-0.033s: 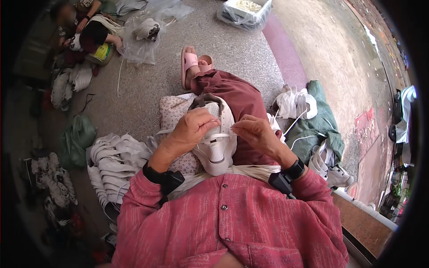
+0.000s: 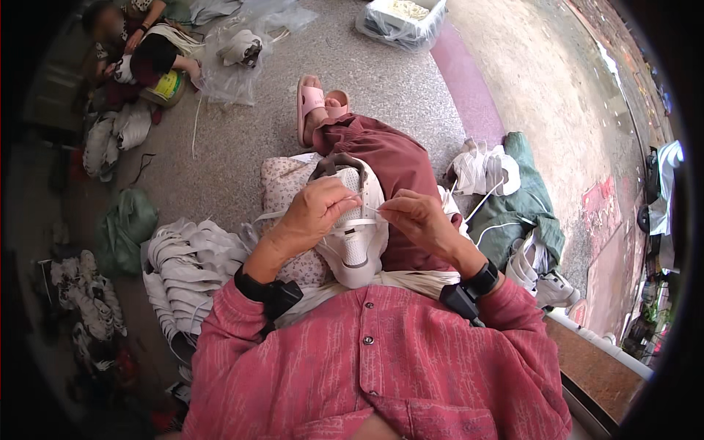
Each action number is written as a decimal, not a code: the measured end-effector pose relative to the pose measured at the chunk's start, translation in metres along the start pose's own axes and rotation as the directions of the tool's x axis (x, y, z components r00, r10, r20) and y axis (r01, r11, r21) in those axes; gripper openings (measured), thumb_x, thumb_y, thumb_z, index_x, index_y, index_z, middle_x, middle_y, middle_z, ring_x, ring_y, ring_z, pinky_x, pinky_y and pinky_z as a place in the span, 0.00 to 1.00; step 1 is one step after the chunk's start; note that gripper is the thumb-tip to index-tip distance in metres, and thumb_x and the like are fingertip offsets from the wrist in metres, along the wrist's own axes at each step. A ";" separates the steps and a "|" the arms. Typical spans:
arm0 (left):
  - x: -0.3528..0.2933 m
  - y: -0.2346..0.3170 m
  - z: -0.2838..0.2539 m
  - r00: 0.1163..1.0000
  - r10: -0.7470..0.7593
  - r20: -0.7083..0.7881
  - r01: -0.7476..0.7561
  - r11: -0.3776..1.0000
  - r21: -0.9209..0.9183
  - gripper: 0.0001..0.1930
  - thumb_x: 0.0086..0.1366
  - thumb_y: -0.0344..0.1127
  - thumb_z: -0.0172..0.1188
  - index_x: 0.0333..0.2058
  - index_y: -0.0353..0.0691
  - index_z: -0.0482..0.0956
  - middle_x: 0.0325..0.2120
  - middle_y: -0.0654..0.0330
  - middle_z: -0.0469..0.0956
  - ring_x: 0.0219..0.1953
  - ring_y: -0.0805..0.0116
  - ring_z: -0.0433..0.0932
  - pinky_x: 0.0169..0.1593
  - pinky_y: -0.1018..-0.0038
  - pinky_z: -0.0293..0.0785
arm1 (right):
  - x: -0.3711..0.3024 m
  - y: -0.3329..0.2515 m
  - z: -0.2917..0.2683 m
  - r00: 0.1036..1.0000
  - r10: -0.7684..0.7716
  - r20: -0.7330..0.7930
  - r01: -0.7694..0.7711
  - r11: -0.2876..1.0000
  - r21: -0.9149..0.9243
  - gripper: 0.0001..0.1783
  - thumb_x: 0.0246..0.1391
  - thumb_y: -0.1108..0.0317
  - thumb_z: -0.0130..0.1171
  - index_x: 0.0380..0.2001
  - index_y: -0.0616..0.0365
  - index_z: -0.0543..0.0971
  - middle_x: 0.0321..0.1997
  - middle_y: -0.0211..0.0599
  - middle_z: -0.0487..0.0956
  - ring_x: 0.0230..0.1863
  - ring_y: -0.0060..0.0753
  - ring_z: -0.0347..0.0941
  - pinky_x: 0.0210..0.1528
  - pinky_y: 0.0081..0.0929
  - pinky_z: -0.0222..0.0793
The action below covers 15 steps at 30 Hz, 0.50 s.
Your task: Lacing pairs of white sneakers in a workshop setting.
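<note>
A white shoe upper (image 2: 357,253) with a brown collar lining lies across my lap, on a floral cloth cushion (image 2: 293,180). Above it, my left hand (image 2: 315,213) is closed in a pinch on a thin white shoelace. My right hand (image 2: 422,220), just to the right, also has thumb and fingertips pressed together on the lace. A short stretch of the shoelace (image 2: 369,208) runs between the two sets of fingertips. Another white lace strip crosses the upper below my hands. The exact lace ends are too small to make out.
A pile of stacked white uppers (image 2: 194,268) sits at my left, beside a green bag (image 2: 128,231). On my right, white laced uppers (image 2: 485,169) rest on a green sack (image 2: 522,198). A plastic-lined bin (image 2: 402,29) stands ahead; another person (image 2: 143,51) sits at far left.
</note>
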<state>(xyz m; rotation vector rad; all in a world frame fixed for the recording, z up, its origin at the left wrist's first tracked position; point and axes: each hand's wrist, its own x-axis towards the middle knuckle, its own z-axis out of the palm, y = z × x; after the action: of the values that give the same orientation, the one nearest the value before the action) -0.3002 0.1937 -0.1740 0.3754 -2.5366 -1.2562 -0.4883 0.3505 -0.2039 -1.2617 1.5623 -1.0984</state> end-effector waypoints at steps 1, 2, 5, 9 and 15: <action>-0.001 0.000 0.001 1.000 0.000 -0.007 0.000 0.999 0.037 0.06 0.63 0.31 0.58 0.33 0.33 0.79 0.29 0.55 0.74 0.35 0.59 0.74 0.41 0.69 0.69 | 0.001 -0.004 0.002 0.990 -0.138 0.007 0.138 0.984 -0.117 0.08 0.57 0.69 0.59 0.37 0.62 0.81 0.31 0.41 0.80 0.31 0.36 0.78 0.35 0.28 0.71; -0.002 0.000 0.002 1.000 0.000 -0.008 0.000 0.999 0.035 0.06 0.63 0.31 0.58 0.33 0.33 0.79 0.29 0.55 0.74 0.35 0.59 0.74 0.41 0.69 0.69 | 0.000 -0.005 0.005 0.990 -0.137 0.008 0.137 0.983 -0.119 0.08 0.57 0.69 0.59 0.37 0.62 0.81 0.31 0.41 0.80 0.31 0.36 0.78 0.35 0.28 0.71; -0.003 0.001 0.003 1.000 0.005 -0.001 -0.004 0.996 0.090 0.06 0.61 0.31 0.59 0.32 0.33 0.77 0.28 0.55 0.73 0.35 0.58 0.73 0.41 0.67 0.69 | -0.005 -0.007 0.012 0.998 -0.062 0.020 0.064 0.993 -0.102 0.08 0.55 0.69 0.60 0.37 0.60 0.81 0.31 0.42 0.80 0.33 0.44 0.78 0.37 0.30 0.72; -0.001 0.003 0.004 0.998 -0.054 0.021 0.052 0.996 0.071 0.08 0.57 0.32 0.62 0.33 0.35 0.77 0.28 0.56 0.73 0.34 0.59 0.73 0.40 0.67 0.69 | -0.006 -0.001 0.016 0.999 -0.038 0.038 0.040 0.998 -0.046 0.08 0.56 0.69 0.60 0.36 0.60 0.80 0.32 0.43 0.80 0.34 0.42 0.79 0.37 0.30 0.72; 0.003 -0.006 0.008 0.999 -0.012 0.042 0.009 0.997 0.077 0.10 0.51 0.32 0.65 0.32 0.36 0.77 0.28 0.57 0.74 0.32 0.60 0.73 0.37 0.68 0.70 | -0.004 -0.002 0.016 1.000 -0.003 -0.018 0.002 0.999 -0.041 0.08 0.55 0.68 0.59 0.35 0.61 0.79 0.31 0.43 0.80 0.32 0.42 0.79 0.35 0.31 0.72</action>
<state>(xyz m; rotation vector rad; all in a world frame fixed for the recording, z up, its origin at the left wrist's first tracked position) -0.3052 0.1947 -0.1826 0.3834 -2.6279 -1.1853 -0.4719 0.3519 -0.2060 -1.2847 1.6051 -1.0872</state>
